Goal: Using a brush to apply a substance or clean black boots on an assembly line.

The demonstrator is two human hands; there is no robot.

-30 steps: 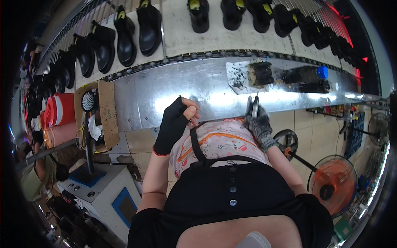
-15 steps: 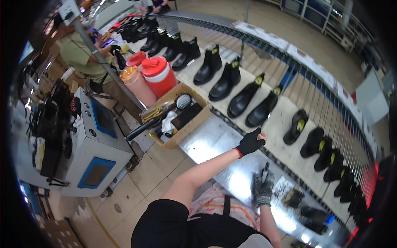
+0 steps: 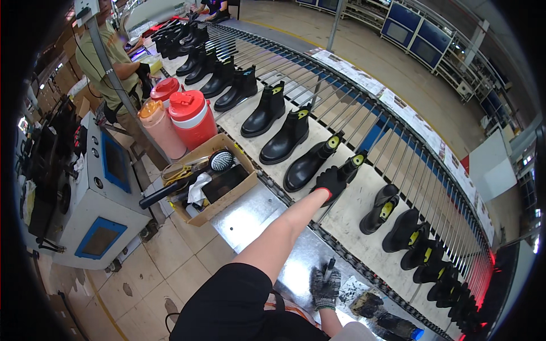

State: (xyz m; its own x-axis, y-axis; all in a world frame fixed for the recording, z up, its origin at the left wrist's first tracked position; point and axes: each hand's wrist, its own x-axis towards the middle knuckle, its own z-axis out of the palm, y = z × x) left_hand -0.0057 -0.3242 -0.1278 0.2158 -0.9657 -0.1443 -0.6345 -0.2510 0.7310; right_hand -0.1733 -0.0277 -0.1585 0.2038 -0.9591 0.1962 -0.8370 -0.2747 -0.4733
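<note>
- My gloved left hand (image 3: 331, 182) closes on the black boot (image 3: 348, 169) at twelve o'clock; I lift it squarely.
- My right hand (image 3: 325, 288) grips the brush (image 3: 329, 269), parked low.

The floor (image 3: 170, 256) was made of pale tiles, a bit dirty. A long belt (image 3: 364, 204) ran across the room, with metal bars beside it. A shiny metal tabletop (image 3: 250, 216) sat next to the belt. A grey machine (image 3: 96, 193) with blue panels stood on the left. Far back, the floor was smooth and tan, and blue cabinets (image 3: 421, 40) lined the wall. A white board (image 3: 489, 165) stood on the right. The light was bright.
</note>
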